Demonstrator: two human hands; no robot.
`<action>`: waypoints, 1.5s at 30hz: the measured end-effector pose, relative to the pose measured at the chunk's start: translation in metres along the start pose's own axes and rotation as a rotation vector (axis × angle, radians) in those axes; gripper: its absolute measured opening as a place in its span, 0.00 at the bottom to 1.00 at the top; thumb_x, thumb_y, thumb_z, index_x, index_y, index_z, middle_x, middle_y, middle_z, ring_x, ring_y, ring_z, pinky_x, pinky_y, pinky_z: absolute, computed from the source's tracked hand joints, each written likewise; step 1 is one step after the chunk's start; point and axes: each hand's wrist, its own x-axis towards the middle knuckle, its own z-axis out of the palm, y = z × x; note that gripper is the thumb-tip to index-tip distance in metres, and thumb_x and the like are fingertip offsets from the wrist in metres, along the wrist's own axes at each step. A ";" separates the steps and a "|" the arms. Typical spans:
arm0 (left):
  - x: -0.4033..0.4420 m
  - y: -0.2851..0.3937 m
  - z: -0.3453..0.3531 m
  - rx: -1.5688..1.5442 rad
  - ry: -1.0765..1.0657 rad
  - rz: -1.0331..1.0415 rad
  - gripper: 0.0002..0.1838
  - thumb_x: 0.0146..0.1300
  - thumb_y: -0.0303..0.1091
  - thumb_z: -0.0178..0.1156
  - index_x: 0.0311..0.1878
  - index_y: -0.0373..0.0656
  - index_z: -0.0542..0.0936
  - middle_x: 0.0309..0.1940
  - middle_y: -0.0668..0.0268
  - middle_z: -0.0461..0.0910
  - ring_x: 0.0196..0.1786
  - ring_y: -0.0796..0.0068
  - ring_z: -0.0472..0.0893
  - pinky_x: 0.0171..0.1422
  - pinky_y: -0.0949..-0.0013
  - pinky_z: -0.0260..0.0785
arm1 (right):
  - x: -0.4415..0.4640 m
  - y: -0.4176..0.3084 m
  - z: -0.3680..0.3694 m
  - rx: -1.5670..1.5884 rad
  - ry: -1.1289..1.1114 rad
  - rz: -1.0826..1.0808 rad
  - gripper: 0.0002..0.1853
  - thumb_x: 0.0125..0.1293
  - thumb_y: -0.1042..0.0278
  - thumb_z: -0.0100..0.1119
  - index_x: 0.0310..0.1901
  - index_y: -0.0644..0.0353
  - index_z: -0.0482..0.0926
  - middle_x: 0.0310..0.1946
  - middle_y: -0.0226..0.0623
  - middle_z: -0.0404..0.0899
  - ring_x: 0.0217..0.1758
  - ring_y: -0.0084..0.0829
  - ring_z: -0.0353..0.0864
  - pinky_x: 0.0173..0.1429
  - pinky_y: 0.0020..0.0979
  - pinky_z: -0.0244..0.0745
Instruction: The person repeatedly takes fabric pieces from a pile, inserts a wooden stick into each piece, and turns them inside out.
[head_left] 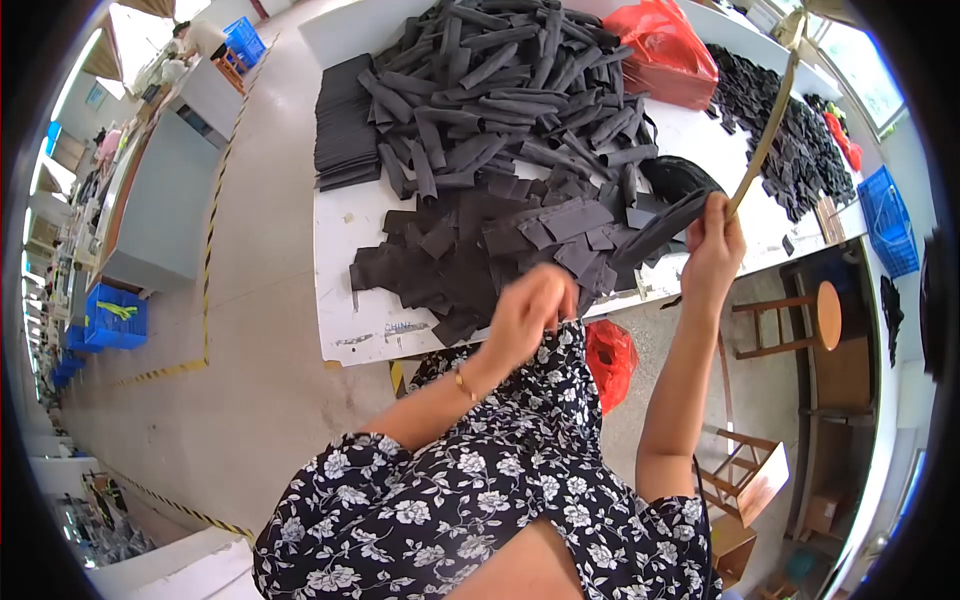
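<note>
Two bare hands are at work over the near edge of a long white table (345, 215). The right hand (712, 245) has its fingers closed around one end of a long, flattened black fabric piece (668, 226) and beside the lower end of a long, thin, tan stick (768, 135); I can't tell from here how firmly the stick is gripped. The left hand (535, 312), blurred, has its fingers curled in together, and I can't make out whether they pinch anything. It hovers beside a loose spread of flat, dark rectangular fabric pieces (450, 245). Behind those lies a big heap of rolled black fabric tubes (500, 85), with a neat stack of black fabric strips (345, 125) to its left and a bright red plastic bag (665, 60) to its right.
</note>
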 end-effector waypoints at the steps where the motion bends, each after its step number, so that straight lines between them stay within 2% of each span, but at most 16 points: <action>1: 0.019 0.009 -0.003 -0.050 0.130 0.113 0.14 0.73 0.36 0.50 0.38 0.36 0.80 0.28 0.68 0.80 0.32 0.85 0.78 0.36 0.81 0.68 | -0.009 -0.001 0.008 -0.029 -0.016 0.018 0.11 0.73 0.60 0.55 0.37 0.59 0.78 0.21 0.19 0.66 0.22 0.11 0.61 0.23 0.16 0.52; 5: 0.063 0.022 0.000 -0.016 0.043 0.107 0.10 0.67 0.31 0.60 0.47 0.35 0.81 0.32 0.70 0.81 0.36 0.85 0.78 0.43 0.81 0.70 | -0.035 -0.002 0.021 -0.168 -0.356 0.056 0.11 0.73 0.61 0.55 0.41 0.62 0.78 0.23 0.22 0.68 0.23 0.11 0.63 0.25 0.16 0.55; 7: 0.069 0.010 -0.007 -0.071 -0.047 -0.017 0.13 0.65 0.29 0.63 0.50 0.35 0.80 0.32 0.70 0.82 0.37 0.86 0.78 0.44 0.81 0.71 | -0.040 0.006 0.022 -0.079 -0.358 0.082 0.11 0.73 0.63 0.55 0.41 0.64 0.77 0.23 0.22 0.69 0.24 0.11 0.63 0.26 0.16 0.56; 9: 0.066 0.004 -0.010 -0.173 0.012 -0.032 0.12 0.67 0.31 0.61 0.50 0.36 0.79 0.32 0.68 0.82 0.35 0.84 0.79 0.42 0.81 0.71 | -0.042 0.013 0.019 -0.040 -0.363 0.080 0.11 0.73 0.64 0.55 0.41 0.64 0.77 0.23 0.22 0.69 0.24 0.11 0.62 0.26 0.16 0.55; 10: 0.064 0.003 -0.012 -0.257 0.049 -0.044 0.12 0.66 0.31 0.62 0.50 0.36 0.79 0.32 0.68 0.83 0.34 0.84 0.80 0.40 0.80 0.72 | -0.041 0.022 0.017 -0.047 -0.361 0.016 0.07 0.73 0.64 0.54 0.41 0.59 0.76 0.22 0.19 0.66 0.21 0.09 0.60 0.22 0.15 0.50; 14: 0.063 -0.001 -0.003 -0.327 0.180 -0.015 0.11 0.66 0.32 0.63 0.47 0.37 0.80 0.30 0.70 0.82 0.33 0.86 0.79 0.38 0.81 0.70 | -0.059 0.031 0.020 0.032 -0.296 0.155 0.05 0.73 0.67 0.54 0.38 0.57 0.72 0.20 0.18 0.62 0.19 0.10 0.58 0.21 0.17 0.48; 19: 0.060 -0.024 -0.007 -0.104 0.115 -0.042 0.09 0.66 0.33 0.64 0.45 0.38 0.81 0.32 0.77 0.78 0.33 0.93 0.72 0.35 0.84 0.64 | -0.064 0.051 0.018 -0.108 -0.427 0.130 0.06 0.70 0.69 0.59 0.38 0.60 0.74 0.21 0.18 0.63 0.22 0.11 0.59 0.25 0.18 0.52; 23: 0.058 -0.009 -0.009 -0.376 0.192 -0.192 0.09 0.66 0.33 0.63 0.44 0.39 0.79 0.33 0.73 0.79 0.34 0.89 0.75 0.38 0.84 0.67 | -0.067 0.034 0.022 0.058 -0.370 0.271 0.07 0.67 0.72 0.62 0.43 0.61 0.76 0.26 0.20 0.67 0.24 0.12 0.62 0.27 0.18 0.57; 27: 0.059 -0.017 0.000 -0.062 0.116 0.024 0.10 0.69 0.37 0.59 0.43 0.39 0.78 0.32 0.73 0.79 0.36 0.86 0.77 0.40 0.81 0.70 | -0.070 0.043 0.023 -0.018 -0.361 0.149 0.12 0.64 0.75 0.64 0.47 0.63 0.76 0.32 0.22 0.73 0.30 0.12 0.68 0.32 0.15 0.63; 28: 0.060 -0.016 -0.003 -0.062 0.055 -0.032 0.11 0.71 0.38 0.57 0.40 0.39 0.79 0.32 0.74 0.79 0.37 0.87 0.76 0.41 0.80 0.69 | -0.070 0.045 0.022 -0.013 -0.369 0.151 0.12 0.63 0.75 0.66 0.46 0.63 0.76 0.32 0.23 0.74 0.31 0.12 0.70 0.35 0.15 0.65; 32: 0.067 -0.018 -0.002 -0.396 0.137 -0.029 0.11 0.71 0.36 0.56 0.36 0.40 0.80 0.31 0.75 0.78 0.36 0.87 0.75 0.44 0.80 0.68 | -0.073 0.041 0.024 -0.020 -0.381 0.137 0.12 0.62 0.74 0.67 0.45 0.63 0.77 0.34 0.25 0.77 0.34 0.13 0.73 0.38 0.16 0.69; 36: 0.064 -0.024 0.011 -0.747 0.359 -0.089 0.12 0.73 0.38 0.53 0.42 0.40 0.79 0.32 0.75 0.76 0.37 0.86 0.74 0.46 0.79 0.70 | -0.079 0.042 0.030 -0.022 -0.345 0.088 0.11 0.62 0.74 0.67 0.44 0.63 0.77 0.33 0.24 0.77 0.33 0.12 0.73 0.37 0.17 0.69; 39: 0.038 -0.025 0.009 -0.342 0.018 -0.146 0.13 0.73 0.38 0.52 0.47 0.38 0.78 0.34 0.72 0.77 0.38 0.84 0.75 0.44 0.78 0.72 | -0.076 0.040 0.031 -0.134 -0.235 0.035 0.10 0.62 0.75 0.66 0.43 0.63 0.78 0.31 0.24 0.77 0.33 0.12 0.72 0.36 0.16 0.68; 41: 0.019 -0.043 0.002 -0.094 -0.252 -0.361 0.14 0.73 0.39 0.52 0.50 0.37 0.76 0.26 0.67 0.79 0.26 0.79 0.80 0.31 0.76 0.74 | -0.066 0.041 0.030 -0.219 -0.161 0.003 0.09 0.62 0.75 0.66 0.43 0.63 0.78 0.30 0.23 0.77 0.33 0.11 0.72 0.36 0.16 0.67; 43: 0.011 -0.029 0.004 -0.249 -0.199 -0.423 0.14 0.74 0.40 0.51 0.47 0.38 0.77 0.19 0.68 0.76 0.19 0.78 0.78 0.24 0.78 0.70 | -0.052 0.034 0.036 -0.247 -0.151 -0.011 0.07 0.65 0.72 0.64 0.42 0.63 0.78 0.31 0.24 0.79 0.32 0.11 0.71 0.34 0.16 0.66; 45: 0.028 -0.019 -0.004 -0.115 -0.107 -0.366 0.15 0.74 0.41 0.49 0.43 0.38 0.77 0.18 0.69 0.75 0.16 0.80 0.74 0.19 0.79 0.65 | -0.037 0.035 0.046 -0.156 -0.146 -0.027 0.07 0.67 0.70 0.62 0.43 0.63 0.78 0.34 0.26 0.81 0.30 0.12 0.70 0.33 0.16 0.65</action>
